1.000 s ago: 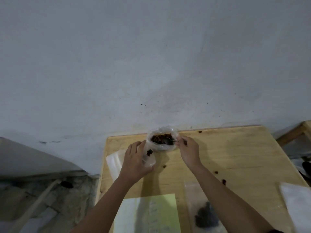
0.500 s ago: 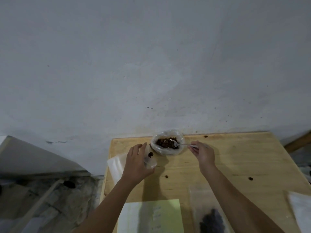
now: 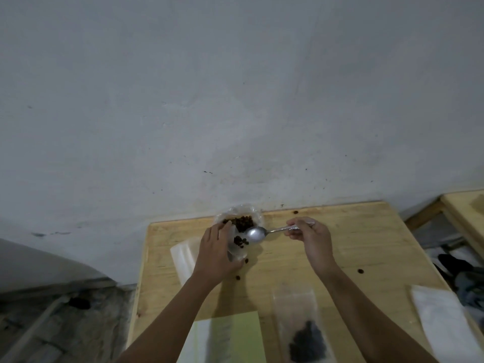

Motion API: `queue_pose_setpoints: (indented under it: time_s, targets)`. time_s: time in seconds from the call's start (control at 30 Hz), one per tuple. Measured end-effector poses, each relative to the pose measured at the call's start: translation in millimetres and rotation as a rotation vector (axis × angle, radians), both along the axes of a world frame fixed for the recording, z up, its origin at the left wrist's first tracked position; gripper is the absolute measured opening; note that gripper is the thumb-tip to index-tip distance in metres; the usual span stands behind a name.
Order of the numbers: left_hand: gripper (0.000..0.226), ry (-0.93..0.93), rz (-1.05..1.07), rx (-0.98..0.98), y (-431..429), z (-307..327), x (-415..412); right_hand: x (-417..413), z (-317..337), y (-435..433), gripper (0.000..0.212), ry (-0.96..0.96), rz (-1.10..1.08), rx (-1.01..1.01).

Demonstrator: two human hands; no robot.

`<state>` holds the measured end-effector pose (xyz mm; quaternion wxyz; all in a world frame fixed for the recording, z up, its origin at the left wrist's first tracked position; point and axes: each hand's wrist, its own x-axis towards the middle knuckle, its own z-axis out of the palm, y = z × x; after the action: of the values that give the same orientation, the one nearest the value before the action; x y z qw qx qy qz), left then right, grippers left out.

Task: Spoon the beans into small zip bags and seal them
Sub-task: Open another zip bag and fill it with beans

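Note:
A clear plastic bag of brown beans point(image 3: 242, 221) stands open at the table's far edge against the wall. My left hand point(image 3: 216, 251) holds a small clear zip bag point(image 3: 237, 244) upright just in front of it, with a few beans inside. My right hand point(image 3: 310, 235) pinches the handle of a metal spoon point(image 3: 255, 235), whose bowl is at the small bag's mouth and looks empty. A filled zip bag with dark beans point(image 3: 303, 334) lies flat near the front.
The wooden table point(image 3: 353, 247) stands against a grey wall. Loose beans point(image 3: 237, 277) lie scattered on it. Flat clear bags point(image 3: 183, 258) lie at the left, a white sheet point(image 3: 442, 318) at the right, a yellow-green paper point(image 3: 235, 336) at the front. Another wooden frame point(image 3: 458, 213) stands to the right.
The spoon has left the big bean bag and come down to the small bag's mouth. More beans now sit in the small bag. My left hand tilted the bag toward the spoon.

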<state>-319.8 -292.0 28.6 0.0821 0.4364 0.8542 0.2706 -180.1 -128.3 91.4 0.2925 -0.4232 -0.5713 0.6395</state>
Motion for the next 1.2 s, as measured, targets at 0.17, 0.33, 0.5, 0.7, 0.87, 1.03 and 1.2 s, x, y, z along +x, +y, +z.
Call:
queue_pose_setpoints:
  time_s: [0.17,0.33,0.5,0.7,0.87,1.03,1.2]
  targets:
    - [0.083,0.006,0.033,0.058,-7.3,-0.5,-3.3,1.7,-10.5,6.0,0.024,-0.008,-0.035,0.038]
    - [0.088,-0.037,0.044,0.095,-20.9,4.4,-7.5,-16.0,-26.4,-6.6,0.015,-0.045,0.097,-0.034]
    - [0.091,-0.131,0.082,0.198,-34.3,13.2,-8.7,-32.4,-35.4,-25.9,0.017,-0.149,0.243,-0.112]
    - [0.103,-0.273,0.194,0.306,-39.1,24.2,-4.1,-21.2,-31.7,-26.3,0.019,-0.311,0.318,0.005]
    - [0.106,-0.320,0.221,0.321,-31.7,31.6,2.6,-1.9,-18.0,-15.5,0.009,-0.407,0.164,0.192]
    - [0.107,-0.271,0.148,0.280,-19.8,33.5,11.8,-0.2,20.4,-28.3,0.012,-0.238,0.215,0.341]
    - [0.100,-0.216,0.022,0.341,-8.5,37.9,21.5,-10.6,54.9,-54.2,0.020,-0.357,0.746,0.371]
